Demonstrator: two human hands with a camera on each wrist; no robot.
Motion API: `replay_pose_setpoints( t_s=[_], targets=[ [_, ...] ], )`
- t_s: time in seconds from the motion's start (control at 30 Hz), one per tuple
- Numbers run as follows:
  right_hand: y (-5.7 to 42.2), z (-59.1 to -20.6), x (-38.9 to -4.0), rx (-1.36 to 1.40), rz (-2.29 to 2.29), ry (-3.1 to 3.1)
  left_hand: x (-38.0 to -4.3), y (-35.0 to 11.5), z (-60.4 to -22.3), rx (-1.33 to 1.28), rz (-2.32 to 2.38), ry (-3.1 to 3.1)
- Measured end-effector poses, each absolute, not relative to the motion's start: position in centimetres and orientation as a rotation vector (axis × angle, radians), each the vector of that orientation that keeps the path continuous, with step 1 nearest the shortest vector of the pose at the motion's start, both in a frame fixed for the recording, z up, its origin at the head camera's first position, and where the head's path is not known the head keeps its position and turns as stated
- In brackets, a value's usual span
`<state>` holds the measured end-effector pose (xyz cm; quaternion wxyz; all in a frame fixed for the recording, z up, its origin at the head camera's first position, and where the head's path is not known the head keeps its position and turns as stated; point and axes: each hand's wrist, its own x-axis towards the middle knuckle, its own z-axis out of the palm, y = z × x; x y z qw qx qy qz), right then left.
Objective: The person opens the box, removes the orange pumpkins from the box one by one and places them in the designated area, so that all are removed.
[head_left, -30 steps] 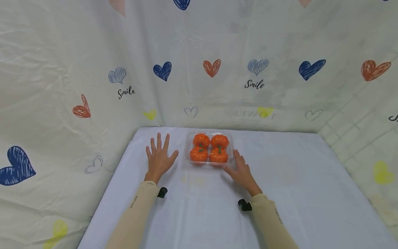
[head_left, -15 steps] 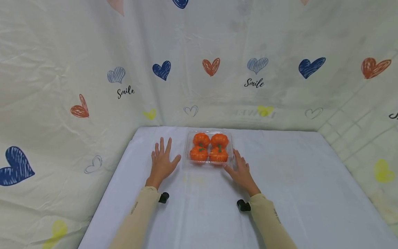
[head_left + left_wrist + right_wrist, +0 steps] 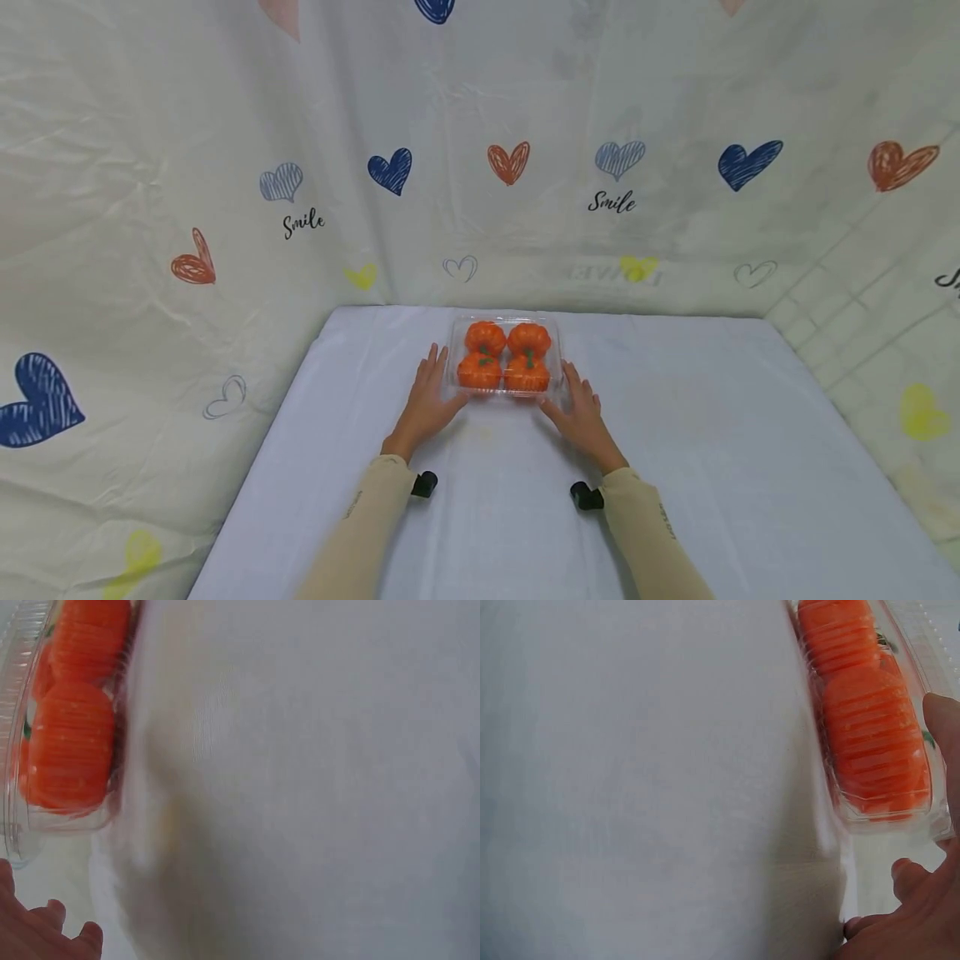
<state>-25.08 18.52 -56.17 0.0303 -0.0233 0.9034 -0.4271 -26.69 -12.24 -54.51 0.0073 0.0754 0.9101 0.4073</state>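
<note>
A clear plastic clamshell box (image 3: 557, 354) stands at the far middle of the table, holding several small orange pumpkins (image 3: 528, 340) with green stems. Its lid lies over them. My left hand (image 3: 426, 407) is at the box's left front corner, fingers extended along that side and thumb pointing at the front edge. In the left wrist view, its fingertips (image 3: 54, 907) are just below the box's end. On the opposite side, my right hand (image 3: 583, 421) has its fingers along the right wall. The right wrist view shows its thumb (image 3: 941, 724) over the box's edge.
A white cloth covers the table (image 3: 720, 467). Behind it and to the left hangs a pale curtain (image 3: 450, 100) printed with hearts and "Smile". Small black devices sit at both cuffs, the left one (image 3: 424, 485) and the right one (image 3: 587, 496).
My left hand has moved right from beside the box to its left front corner, its spread fingers drawing closer together. The right hand and the box stay where they were.
</note>
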Motion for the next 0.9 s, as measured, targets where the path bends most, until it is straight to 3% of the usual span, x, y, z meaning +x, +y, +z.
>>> replay_pose_setpoints(
  t_s=[0.9],
  targets=[
    [18.5,-56.2,-25.0,-0.066,-1.341,2.749,-26.0,-8.9,-56.7,0.131,1.866,2.651]
  ],
)
